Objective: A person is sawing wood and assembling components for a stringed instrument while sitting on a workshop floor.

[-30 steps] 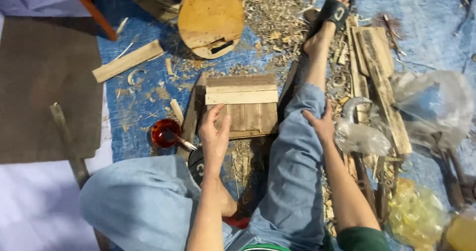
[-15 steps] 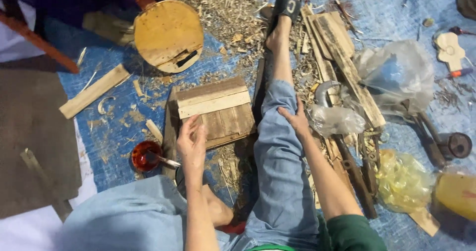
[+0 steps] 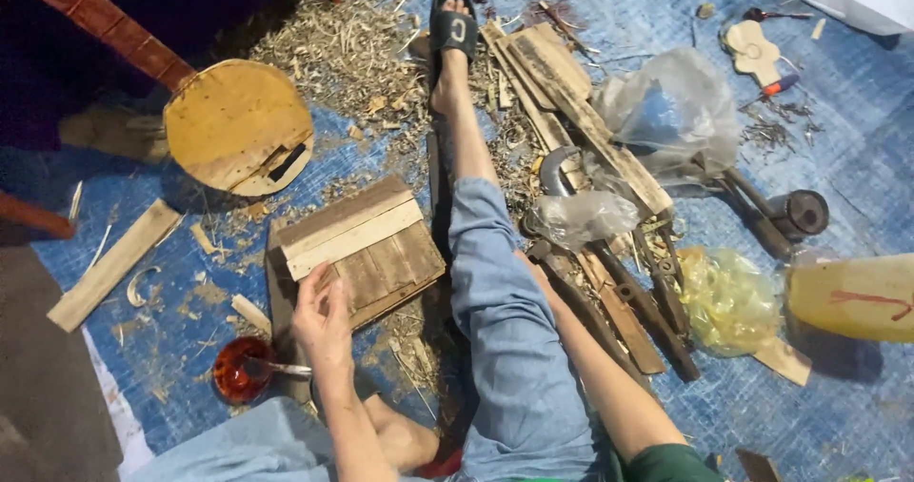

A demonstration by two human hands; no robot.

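With the left hand (image 3: 322, 318) resting fingers spread on the near edge of the slatted brown wooden board (image 3: 360, 251) on the blue floor mat (image 3: 838, 158), and the right hand hidden behind the outstretched leg (image 3: 495, 282) so I cannot tell its grip, a careless elbow might well tip the small red glass bowl (image 3: 240, 370) just to its left.

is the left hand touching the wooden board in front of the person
Touching. The head view shows the left hand with its fingers resting on the near edge of the wooden board, with no gap visible.
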